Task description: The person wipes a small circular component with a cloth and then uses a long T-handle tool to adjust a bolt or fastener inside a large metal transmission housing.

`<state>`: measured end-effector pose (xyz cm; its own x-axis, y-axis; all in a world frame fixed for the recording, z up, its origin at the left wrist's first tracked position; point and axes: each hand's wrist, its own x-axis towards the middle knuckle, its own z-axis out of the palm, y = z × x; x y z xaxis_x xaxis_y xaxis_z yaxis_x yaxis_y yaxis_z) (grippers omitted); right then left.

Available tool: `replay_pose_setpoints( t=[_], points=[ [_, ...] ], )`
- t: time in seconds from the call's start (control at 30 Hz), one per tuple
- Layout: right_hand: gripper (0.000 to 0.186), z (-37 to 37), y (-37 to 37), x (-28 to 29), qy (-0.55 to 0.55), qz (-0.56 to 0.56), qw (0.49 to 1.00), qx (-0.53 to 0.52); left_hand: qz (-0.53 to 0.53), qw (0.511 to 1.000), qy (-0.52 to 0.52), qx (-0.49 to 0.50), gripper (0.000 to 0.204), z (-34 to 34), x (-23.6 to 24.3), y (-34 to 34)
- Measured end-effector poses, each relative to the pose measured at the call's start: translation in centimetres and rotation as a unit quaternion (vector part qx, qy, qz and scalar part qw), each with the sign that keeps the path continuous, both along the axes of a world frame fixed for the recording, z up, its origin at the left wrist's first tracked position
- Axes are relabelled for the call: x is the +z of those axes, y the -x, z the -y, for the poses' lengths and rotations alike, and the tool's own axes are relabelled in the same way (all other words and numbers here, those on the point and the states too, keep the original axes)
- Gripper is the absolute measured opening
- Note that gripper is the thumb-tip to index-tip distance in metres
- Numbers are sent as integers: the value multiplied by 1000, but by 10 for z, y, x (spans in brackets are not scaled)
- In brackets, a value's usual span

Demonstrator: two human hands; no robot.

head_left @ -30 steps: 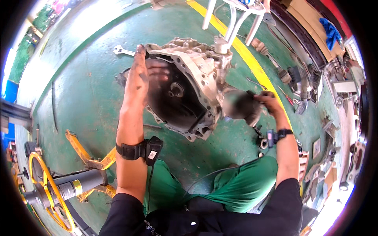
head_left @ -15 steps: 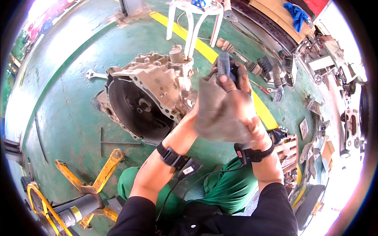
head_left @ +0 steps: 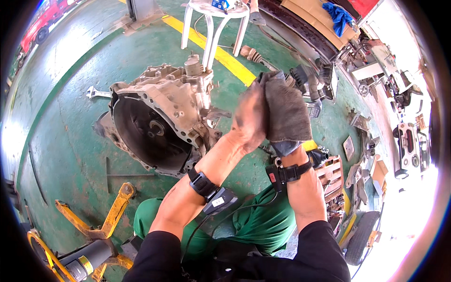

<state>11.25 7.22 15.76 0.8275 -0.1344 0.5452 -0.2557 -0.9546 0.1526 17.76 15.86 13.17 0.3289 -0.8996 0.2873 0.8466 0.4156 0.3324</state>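
Cloth (head_left: 288, 112), dark grey, long axis pointing forward

One gearbox housing (head_left: 181, 99), one grey cloth (head_left: 287, 112), one wrench (head_left: 97, 93), two wristbands (head_left: 297, 172)

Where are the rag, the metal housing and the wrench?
Rag (head_left: 288, 112): head view, middle of its broad grey face.
Metal housing (head_left: 171, 99): head view, outer wall beside the dark round opening.
Wrench (head_left: 102, 93): head view, shaft, right of its open end.

Green floor (head_left: 70, 122) before you, open metal housing (head_left: 181, 101) on it, wrench (head_left: 97, 93) to its left, dark bar (head_left: 131, 175) nearer you, white stool (head_left: 202, 8) beyond
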Motion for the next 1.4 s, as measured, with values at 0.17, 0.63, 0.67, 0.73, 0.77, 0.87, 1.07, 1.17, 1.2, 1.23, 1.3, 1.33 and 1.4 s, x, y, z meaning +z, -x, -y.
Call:
replay_pose_setpoints(
  t=[0.17,0.63,0.67,0.73,0.77,0.87,1.07,1.17,1.2,1.23,1.3,1.33,1.4],
  points=[
    [30,6,10,-6,86,49,995,-11,-122,992,2,18,82,5,-11,-10],
    [45,-3,1,-60,-794,151,547,218,452,745,-214,442,80,21,-39,19],
    [45,13,13,-72,-787,156,561,206,506,716,-189,442,90,19,-39,30],
    [46,13,20,-58,-777,164,577,190,582,704,-187,362,122,-1,-38,52],
    [46,12,24,-47,-770,168,588,181,624,714,-201,244,124,-5,-31,46],
    [48,12,17,-44,-773,183,587,155,424,872,-170,175,117,1,-22,9],
    [43,15,-17,-53,-765,229,594,92,158,983,-91,16,99,-6,-14,-8],
    [36,44,11,-69,-344,124,931,10,130,988,-67,53,59,0,-6,14],
    [34,56,10,-78,-360,121,925,6,107,994,-37,4,62,1,-10,11],
    [29,42,11,-58,-543,120,825,101,79,996,-5,-44,65,-1,-11,7],
    [21,22,8,-23,-505,45,862,2,79,993,-42,-78,95,-12,-1,-5],
    [19,12,-1,-6,-269,-59,947,-164,28,994,-23,-105,98,-12,-9,-13],
    [22,47,8,-15,-256,31,965,48,-36,991,16,-127,101,-5,-14,-17]
  ],
)
